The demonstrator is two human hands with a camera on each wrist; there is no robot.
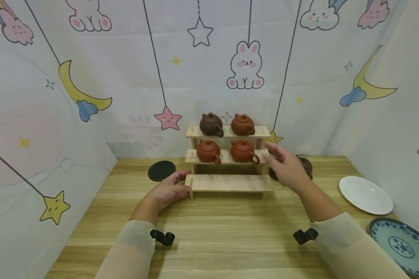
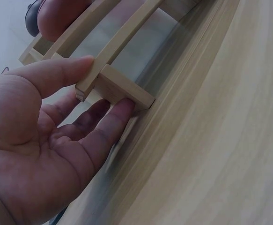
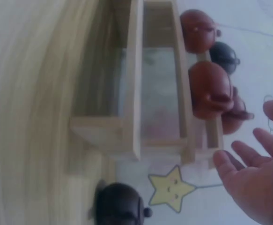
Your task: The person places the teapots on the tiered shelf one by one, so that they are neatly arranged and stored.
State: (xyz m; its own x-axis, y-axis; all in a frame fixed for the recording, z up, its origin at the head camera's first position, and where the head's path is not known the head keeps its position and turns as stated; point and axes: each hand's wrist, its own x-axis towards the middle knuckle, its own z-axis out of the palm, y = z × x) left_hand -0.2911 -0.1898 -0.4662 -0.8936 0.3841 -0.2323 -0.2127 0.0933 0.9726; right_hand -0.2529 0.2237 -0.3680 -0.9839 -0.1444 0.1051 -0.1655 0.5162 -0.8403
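starting on the left, a black disc (image 1: 161, 171) is lying flat on the bench (image 1: 230, 240), just beside the left hand (image 1: 167, 191). that hand's grip is holding the left end of the wooden rack (image 1: 230, 183), thumb on the lowest board and fingers against its leg, i'm guessing because that end is giving a solid spot for steadying it. the rack is standing mid-bench, steps climbing toward the back, which is probably keeping the rear pots visible. the dark teapot (image 1: 209, 124) is sitting top left above the lower-left red teapot (image 1: 207, 151); next over, the upper-right red teapot (image 1: 242, 125) is sitting above the lower-right red teapot (image 1: 242, 152). the right hand's (image 1: 288, 168) grip is hanging wide, holding nothing, fingertips near the middle step's right end (can't tell if they're touching). a dark pot (image 1: 306, 166) is half hiding behind it, then a white plate (image 1: 366, 195) and a blue-patterned plate (image 1: 401, 247) are lying far right.

as for direction, the rack's long axis is running left to right, low step facing the person. spouts are pointing back-left, handles front-right.
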